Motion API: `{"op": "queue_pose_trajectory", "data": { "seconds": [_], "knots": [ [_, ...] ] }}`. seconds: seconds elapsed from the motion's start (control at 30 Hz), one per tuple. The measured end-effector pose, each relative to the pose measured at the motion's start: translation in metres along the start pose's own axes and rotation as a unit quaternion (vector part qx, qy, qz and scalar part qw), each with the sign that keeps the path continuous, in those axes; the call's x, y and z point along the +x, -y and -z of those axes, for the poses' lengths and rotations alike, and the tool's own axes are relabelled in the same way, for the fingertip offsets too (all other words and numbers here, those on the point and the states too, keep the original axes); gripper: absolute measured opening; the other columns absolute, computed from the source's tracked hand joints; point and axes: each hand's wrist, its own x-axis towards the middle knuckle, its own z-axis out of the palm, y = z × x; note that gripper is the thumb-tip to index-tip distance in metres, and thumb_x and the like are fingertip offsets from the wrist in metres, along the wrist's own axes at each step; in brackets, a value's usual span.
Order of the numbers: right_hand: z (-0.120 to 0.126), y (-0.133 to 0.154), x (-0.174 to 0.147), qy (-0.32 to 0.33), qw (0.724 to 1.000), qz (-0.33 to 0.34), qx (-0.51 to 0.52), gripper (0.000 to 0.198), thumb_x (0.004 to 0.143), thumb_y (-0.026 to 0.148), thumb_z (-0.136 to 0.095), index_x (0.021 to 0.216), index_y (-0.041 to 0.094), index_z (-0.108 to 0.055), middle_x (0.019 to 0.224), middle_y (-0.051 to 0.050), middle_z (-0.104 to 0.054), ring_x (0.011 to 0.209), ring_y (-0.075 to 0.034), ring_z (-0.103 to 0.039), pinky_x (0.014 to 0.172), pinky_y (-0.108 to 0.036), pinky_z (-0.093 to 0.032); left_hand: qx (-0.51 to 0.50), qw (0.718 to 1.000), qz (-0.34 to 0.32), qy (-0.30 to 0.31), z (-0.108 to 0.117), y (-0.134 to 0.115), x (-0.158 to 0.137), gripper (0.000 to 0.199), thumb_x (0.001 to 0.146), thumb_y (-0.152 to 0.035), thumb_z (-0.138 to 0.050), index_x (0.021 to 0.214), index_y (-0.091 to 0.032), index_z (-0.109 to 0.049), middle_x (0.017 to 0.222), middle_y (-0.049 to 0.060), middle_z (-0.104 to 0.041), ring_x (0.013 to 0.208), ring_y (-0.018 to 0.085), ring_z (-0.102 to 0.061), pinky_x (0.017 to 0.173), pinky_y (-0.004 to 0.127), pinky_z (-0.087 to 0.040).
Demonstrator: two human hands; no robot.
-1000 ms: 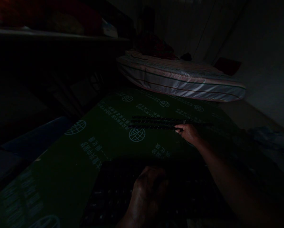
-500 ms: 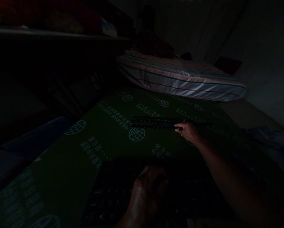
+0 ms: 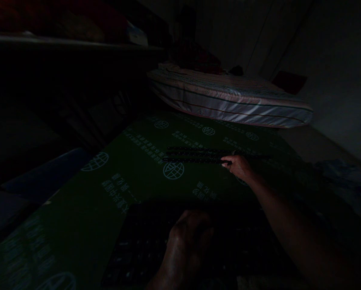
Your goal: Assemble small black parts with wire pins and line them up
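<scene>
Long, thin black strips (image 3: 195, 160) with pale specks lie side by side on a green printed board (image 3: 156, 183). My right hand (image 3: 237, 166) is closed on their right part, thumb and fingers pinching the nearest strip. Closer to me is a black keyboard (image 3: 138, 241), seen at a slant and mostly in shadow. Over its middle, my left hand (image 3: 188, 237) is curled with the knuckles up. Its fingertips are lost in the dark, so anything in them is hidden.
Beyond the board lies a striped mattress (image 3: 228, 104). A shelf (image 3: 77, 43) with things on it runs along the upper left. Bluish cloth (image 3: 343, 173) lies at the right, and a dark blue flat thing (image 3: 47, 173) stands left of the board. The room is very dim.
</scene>
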Motion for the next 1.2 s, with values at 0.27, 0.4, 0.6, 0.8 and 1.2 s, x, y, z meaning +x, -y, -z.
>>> {"op": "queue_pose_trajectory", "data": {
  "seconds": [0.27, 0.4, 0.6, 0.8, 1.2],
  "knots": [
    [0.0006, -0.0002, -0.0001, 0.004, 1.0, -0.001, 0.003, 0.029, 0.075, 0.025, -0.061, 0.102, 0.025, -0.069, 0.084, -0.002, -0.073, 0.071, -0.016, -0.067, 0.065, -0.025, -0.05, -0.008, 1.0, 0.007, 0.002, 0.0, -0.0011, 0.001, 0.011, 0.078, -0.016, -0.055, 0.086, -0.02, -0.062, 0.086, 0.003, -0.064, 0.079, 0.015, -0.063, 0.07, 0.026, -0.054],
    [0.0, -0.0008, 0.0, 0.006, 1.0, -0.002, 0.007, 0.028, 0.075, 0.026, -0.061, 0.103, 0.025, -0.069, 0.083, -0.001, -0.073, 0.07, -0.016, -0.066, 0.066, -0.025, -0.05, -0.012, 1.0, 0.02, 0.003, 0.0013, -0.0043, 0.002, 0.012, 0.077, -0.015, -0.056, 0.086, -0.019, -0.063, 0.086, 0.004, -0.065, 0.079, 0.016, -0.063, 0.07, 0.027, -0.054],
    [0.0007, -0.0001, -0.0003, 0.01, 1.0, -0.004, 0.014, 0.029, 0.075, 0.025, -0.061, 0.103, 0.023, -0.068, 0.086, -0.003, -0.073, 0.071, -0.016, -0.066, 0.068, -0.026, -0.05, 0.0, 1.0, 0.002, 0.002, 0.0023, -0.005, 0.002, 0.012, 0.078, -0.015, -0.055, 0.086, -0.019, -0.062, 0.087, 0.005, -0.065, 0.08, 0.016, -0.064, 0.071, 0.028, -0.055],
    [0.0022, 0.0008, -0.0016, 0.013, 1.0, -0.005, 0.011, 0.031, 0.076, 0.027, -0.06, 0.105, 0.022, -0.067, 0.085, -0.004, -0.073, 0.074, -0.019, -0.067, 0.069, -0.028, -0.051, -0.005, 1.0, -0.004, -0.012, 0.0012, -0.0028, 0.0018, 0.012, 0.077, -0.016, -0.054, 0.086, -0.02, -0.062, 0.085, 0.004, -0.065, 0.078, 0.016, -0.064, 0.07, 0.029, -0.055],
    [-0.0008, -0.0038, 0.0003, 0.007, 1.0, 0.011, 0.008, 0.033, 0.076, 0.027, -0.061, 0.107, 0.022, -0.066, 0.092, -0.005, -0.072, 0.08, -0.019, -0.067, 0.073, -0.03, -0.05, -0.002, 1.0, 0.009, -0.003, 0.0032, -0.0063, 0.0024, 0.012, 0.075, -0.015, -0.057, 0.085, -0.019, -0.064, 0.084, 0.004, -0.065, 0.078, 0.017, -0.063, 0.069, 0.027, -0.054]
  ]
}}
